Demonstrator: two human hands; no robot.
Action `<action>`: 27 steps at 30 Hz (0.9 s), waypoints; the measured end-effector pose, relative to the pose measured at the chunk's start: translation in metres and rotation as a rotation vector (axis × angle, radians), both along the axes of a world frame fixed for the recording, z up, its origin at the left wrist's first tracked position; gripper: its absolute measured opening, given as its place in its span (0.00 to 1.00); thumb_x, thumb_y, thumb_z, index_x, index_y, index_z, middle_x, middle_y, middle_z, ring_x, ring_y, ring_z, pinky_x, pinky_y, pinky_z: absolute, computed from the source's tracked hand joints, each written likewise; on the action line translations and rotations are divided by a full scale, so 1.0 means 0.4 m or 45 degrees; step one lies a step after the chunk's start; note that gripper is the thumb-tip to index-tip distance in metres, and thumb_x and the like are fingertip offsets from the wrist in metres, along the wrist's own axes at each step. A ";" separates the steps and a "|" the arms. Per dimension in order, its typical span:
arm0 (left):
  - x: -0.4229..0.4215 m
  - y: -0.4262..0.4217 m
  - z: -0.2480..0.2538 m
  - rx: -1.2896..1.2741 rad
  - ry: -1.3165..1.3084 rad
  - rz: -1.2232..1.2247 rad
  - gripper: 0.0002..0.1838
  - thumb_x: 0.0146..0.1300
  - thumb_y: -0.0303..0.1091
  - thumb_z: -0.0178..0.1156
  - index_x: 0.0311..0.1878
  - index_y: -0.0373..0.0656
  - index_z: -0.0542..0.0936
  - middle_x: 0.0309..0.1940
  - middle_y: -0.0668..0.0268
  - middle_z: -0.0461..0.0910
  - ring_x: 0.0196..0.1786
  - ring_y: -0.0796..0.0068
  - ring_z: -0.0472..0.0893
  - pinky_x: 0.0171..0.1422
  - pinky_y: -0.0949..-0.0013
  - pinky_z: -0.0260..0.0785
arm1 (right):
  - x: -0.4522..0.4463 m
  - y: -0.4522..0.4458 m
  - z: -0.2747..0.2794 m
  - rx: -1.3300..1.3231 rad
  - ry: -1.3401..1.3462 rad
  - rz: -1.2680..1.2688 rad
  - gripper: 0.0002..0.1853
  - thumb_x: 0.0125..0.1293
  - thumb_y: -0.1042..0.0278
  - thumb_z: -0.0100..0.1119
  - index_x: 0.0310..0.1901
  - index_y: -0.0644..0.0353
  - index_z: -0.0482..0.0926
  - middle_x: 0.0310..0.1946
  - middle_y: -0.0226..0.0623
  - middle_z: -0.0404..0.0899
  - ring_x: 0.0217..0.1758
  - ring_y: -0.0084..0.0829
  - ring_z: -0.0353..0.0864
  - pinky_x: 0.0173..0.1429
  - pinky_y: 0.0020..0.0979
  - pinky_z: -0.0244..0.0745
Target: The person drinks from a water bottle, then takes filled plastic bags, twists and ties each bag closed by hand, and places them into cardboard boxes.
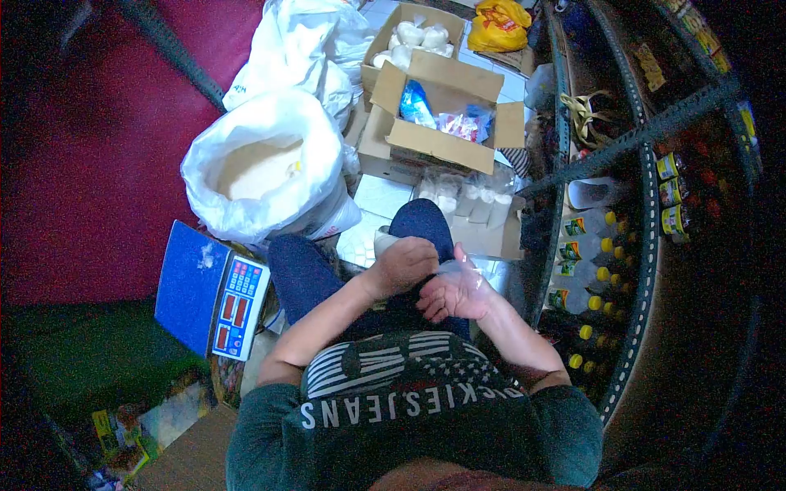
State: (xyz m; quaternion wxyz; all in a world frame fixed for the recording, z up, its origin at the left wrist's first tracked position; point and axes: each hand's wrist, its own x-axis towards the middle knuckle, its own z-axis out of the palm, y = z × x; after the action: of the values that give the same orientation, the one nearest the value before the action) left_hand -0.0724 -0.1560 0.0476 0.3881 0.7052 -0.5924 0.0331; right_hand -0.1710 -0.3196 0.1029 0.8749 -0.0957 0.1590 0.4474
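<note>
My left hand (407, 263) is closed in a fist above my lap, its knuckles turned up. A clear plastic bag (460, 272), thin and hard to make out, stretches from near that fist across my right hand (455, 295). The right palm faces up, thumb raised and fingers half curled around the plastic. Something pale (383, 239) shows just beyond my left wrist, mostly hidden. Ahead to the left stands a large white sack (319, 204), open at the top, with a pale grainy substance (258, 169) and a small yellow-and-white item inside.
A blue digital scale (192, 282) sits at my left. Ahead are an open cardboard box (508, 127) with packets, another box (372, 75) of white bags, and bagged white goods (483, 200). A yellow bag (499, 24) lies beyond. Metal shelving (647, 270) with bottles borders my right.
</note>
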 end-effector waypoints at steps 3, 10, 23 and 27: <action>0.004 0.014 0.072 0.227 0.133 -0.013 0.07 0.50 0.31 0.57 0.34 0.44 0.74 0.36 0.64 0.75 0.42 0.62 0.76 0.44 0.61 0.69 | 0.002 0.007 0.044 -0.575 -0.323 0.094 0.32 0.64 0.40 0.45 0.40 0.70 0.75 0.32 0.51 0.79 0.33 0.46 0.80 0.40 0.47 0.76; 0.030 0.037 0.121 -0.033 0.100 0.180 0.05 0.58 0.32 0.54 0.35 0.42 0.74 0.37 0.61 0.75 0.43 0.58 0.76 0.47 0.62 0.70 | 0.047 -0.024 0.173 -2.421 -2.093 -0.056 0.06 0.61 0.68 0.56 0.34 0.60 0.74 0.24 0.37 0.71 0.29 0.39 0.74 0.36 0.35 0.73; 0.154 -0.004 0.365 -0.019 0.131 0.121 0.10 0.55 0.38 0.60 0.35 0.42 0.78 0.40 0.63 0.78 0.47 0.60 0.75 0.51 0.64 0.68 | 0.075 -0.087 0.337 -2.913 -2.520 -0.496 0.08 0.49 0.68 0.59 0.33 0.54 0.77 0.30 0.32 0.76 0.37 0.32 0.76 0.55 0.44 0.68; 0.173 -0.059 0.504 -0.410 -0.008 0.113 0.07 0.52 0.33 0.62 0.34 0.42 0.80 0.38 0.63 0.78 0.46 0.62 0.77 0.51 0.63 0.68 | 0.056 -0.007 0.330 -2.292 -1.976 -1.014 0.05 0.56 0.70 0.59 0.33 0.61 0.78 0.30 0.39 0.78 0.35 0.36 0.78 0.49 0.43 0.71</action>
State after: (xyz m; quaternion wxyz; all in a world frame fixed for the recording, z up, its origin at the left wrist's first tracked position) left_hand -0.0031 -0.1796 0.2491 0.4924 0.6593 -0.5490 0.1467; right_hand -0.1487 -0.3224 0.2347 0.4365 -0.8419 -0.1308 -0.2891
